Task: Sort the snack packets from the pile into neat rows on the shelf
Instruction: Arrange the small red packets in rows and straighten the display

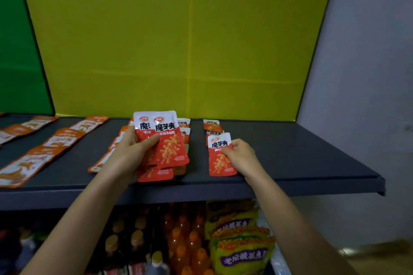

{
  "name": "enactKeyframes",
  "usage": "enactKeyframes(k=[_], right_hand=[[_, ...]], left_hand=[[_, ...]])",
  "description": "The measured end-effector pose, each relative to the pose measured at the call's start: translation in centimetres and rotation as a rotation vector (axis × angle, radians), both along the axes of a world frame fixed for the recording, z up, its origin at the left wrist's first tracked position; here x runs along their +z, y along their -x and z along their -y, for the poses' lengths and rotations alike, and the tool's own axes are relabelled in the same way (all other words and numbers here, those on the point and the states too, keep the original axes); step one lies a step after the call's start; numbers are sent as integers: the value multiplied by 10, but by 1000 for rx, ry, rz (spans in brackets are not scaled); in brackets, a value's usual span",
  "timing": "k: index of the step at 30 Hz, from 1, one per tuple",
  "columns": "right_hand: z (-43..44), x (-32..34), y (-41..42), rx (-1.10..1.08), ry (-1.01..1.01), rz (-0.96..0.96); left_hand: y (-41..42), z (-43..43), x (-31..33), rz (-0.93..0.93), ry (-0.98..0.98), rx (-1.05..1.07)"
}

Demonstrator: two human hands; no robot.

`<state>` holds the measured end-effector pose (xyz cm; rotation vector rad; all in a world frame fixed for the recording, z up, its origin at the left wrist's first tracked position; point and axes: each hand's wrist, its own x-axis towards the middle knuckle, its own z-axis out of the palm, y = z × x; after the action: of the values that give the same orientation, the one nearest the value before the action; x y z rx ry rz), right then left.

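Note:
My left hand (pixel 129 152) grips a fanned bunch of red snack packets (pixel 165 140) above the dark shelf (pixel 301 156), thumb across their fronts. Under the bunch lies a pile of more red packets (pixel 156 174). My right hand (pixel 241 156) pinches the right edge of a single red packet (pixel 218 163), which lies at the front of a short row; two more packets (pixel 211 125) of that row sit behind it. Rows of orange packets (pixel 60 140) lie on the shelf's left part.
A yellow back panel (pixel 178 40) and a green panel (pixel 13 51) stand behind the shelf. Below the shelf edge are orange drink bottles (pixel 185 241) and yellow-purple snack bags (pixel 241 248). A grey wall (pixel 368 73) is to the right.

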<state>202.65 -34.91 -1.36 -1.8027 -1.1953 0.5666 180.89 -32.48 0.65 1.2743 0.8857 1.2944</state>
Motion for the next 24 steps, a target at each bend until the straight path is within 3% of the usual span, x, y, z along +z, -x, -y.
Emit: enactKeyframes(k=[12, 19, 24], right_hand=[[-6, -12, -1, -97, 47, 467], [0, -8, -9, -83, -6, 449], [8, 16, -24, 156, -117, 89]], left_hand=[[-14, -14, 5, -73, 2, -45], [-47, -22, 2, -91, -11, -110], [-90, -24, 10, -134, -39, -174]])
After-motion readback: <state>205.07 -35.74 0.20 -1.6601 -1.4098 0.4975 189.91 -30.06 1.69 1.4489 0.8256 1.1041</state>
